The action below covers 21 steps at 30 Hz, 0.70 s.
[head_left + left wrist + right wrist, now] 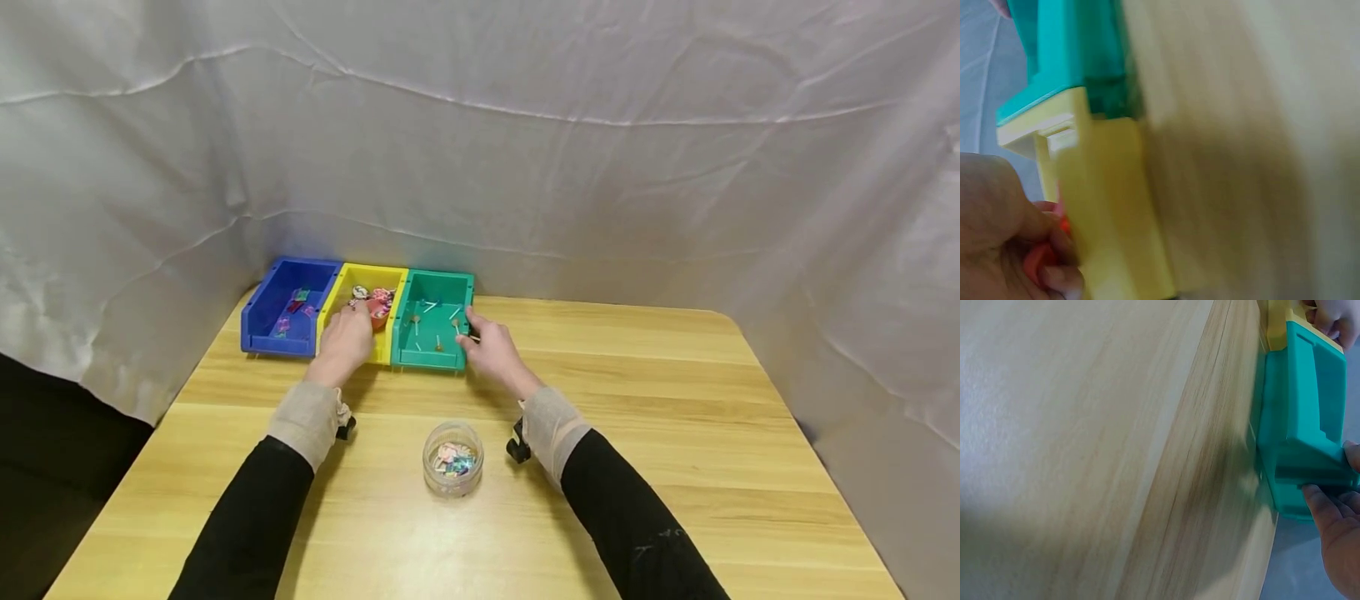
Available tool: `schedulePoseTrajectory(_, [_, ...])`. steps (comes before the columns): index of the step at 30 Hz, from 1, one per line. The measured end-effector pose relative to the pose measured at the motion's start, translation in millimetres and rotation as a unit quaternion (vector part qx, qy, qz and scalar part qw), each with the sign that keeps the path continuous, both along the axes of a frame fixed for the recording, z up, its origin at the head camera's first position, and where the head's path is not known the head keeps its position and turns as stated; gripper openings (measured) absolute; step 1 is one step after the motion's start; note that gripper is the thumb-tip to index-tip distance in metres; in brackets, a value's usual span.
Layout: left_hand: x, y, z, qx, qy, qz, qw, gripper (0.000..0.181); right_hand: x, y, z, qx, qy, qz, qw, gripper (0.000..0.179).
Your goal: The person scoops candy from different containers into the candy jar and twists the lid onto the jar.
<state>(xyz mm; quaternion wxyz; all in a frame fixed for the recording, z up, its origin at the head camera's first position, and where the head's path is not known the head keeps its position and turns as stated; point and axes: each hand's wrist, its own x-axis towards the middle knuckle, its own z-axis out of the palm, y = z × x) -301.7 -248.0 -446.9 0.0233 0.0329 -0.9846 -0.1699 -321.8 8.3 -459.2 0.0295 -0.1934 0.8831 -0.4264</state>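
Observation:
My left hand (347,337) reaches into the yellow bin (381,350) and grips a red scoop (378,315). The scoop's rounded end sits among pink and dark-and-white patterned pieces (382,295). In the left wrist view, thumb and fingers curl round its red handle (1038,259), just behind the bin's front wall. My right hand (495,350) holds the right side of the green bin (431,358), thumb up at the rim and fingers low on the outer wall. Several small white sticks, some with brownish heads, lie scattered in the green bin.
A blue bin (279,343) with several shiny wrapped pieces stands left of the yellow one, all three side by side. Nearer, between my forearms, a clear round jar (453,487) holds pink and teal pieces. Grey cloth (570,192) hangs behind the wooden table (675,400).

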Motion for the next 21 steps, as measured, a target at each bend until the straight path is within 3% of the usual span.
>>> schedulePoseTrajectory(4, [-2.7, 8.8, 5.2, -0.017, -0.001, 0.011, 0.9998, 0.028, 0.6, 0.0, 0.5, -0.001, -0.004, 0.003, 1.0000, 0.061])
schedulePoseTrajectory(7, [-6.3, 11.0, 2.9, -0.015, 0.008, 0.009, 0.9998, 0.031, -0.4, 0.6, 0.7, 0.001, 0.001, -0.001, 1.0000, 0.061])
schedulePoseTrajectory(14, [-9.4, -1.9, -11.8, 0.037, 0.023, -0.020, 0.9988, 0.043, -3.0, 2.4, -0.2, 0.002, 0.006, -0.009, 0.9999, 0.061])
schedulePoseTrajectory(21, [-2.8, -5.6, -14.5, 0.069, 0.034, -0.021, 0.9969, 0.040, -2.1, 0.2, -2.1, -0.001, -0.001, -0.010, 0.9999, 0.062])
